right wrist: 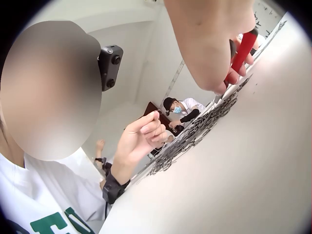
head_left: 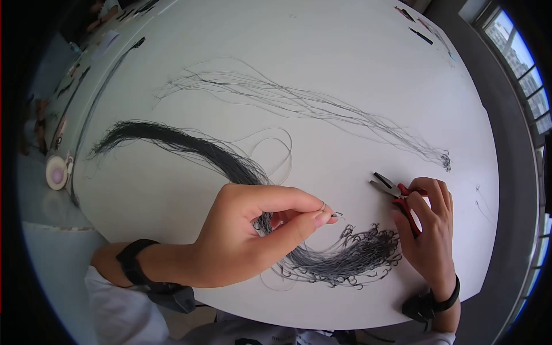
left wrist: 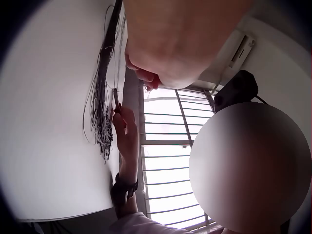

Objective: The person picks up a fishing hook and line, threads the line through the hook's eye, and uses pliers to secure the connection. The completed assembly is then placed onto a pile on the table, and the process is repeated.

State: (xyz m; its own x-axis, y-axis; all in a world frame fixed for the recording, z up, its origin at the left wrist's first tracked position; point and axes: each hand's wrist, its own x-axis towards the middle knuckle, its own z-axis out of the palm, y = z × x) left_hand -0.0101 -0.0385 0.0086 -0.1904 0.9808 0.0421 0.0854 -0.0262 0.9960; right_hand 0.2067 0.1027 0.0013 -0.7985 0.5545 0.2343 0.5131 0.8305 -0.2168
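Observation:
My left hand (head_left: 259, 230) pinches a small dark hook (head_left: 337, 214) between thumb and forefinger, above a thick bundle of dark lines. The bundle's hooked end (head_left: 345, 261) lies on the table between my hands. My right hand (head_left: 428, 230) holds red-handled pliers (head_left: 407, 213), whose jaws stand apart and point to the upper left. In the right wrist view the red handle (right wrist: 243, 51) shows in the fingers of my right hand (right wrist: 214, 44). Most of my left hand's fingers are hidden behind the thumb side in the head view.
A thinner bunch of lines (head_left: 299, 98) stretches across the table (head_left: 322, 34) beyond my hands. A black tool (head_left: 421, 35) lies at the far right. A round pale object (head_left: 57, 172) stands at the left edge. Another person (right wrist: 187, 107) wearing a mask is in the background.

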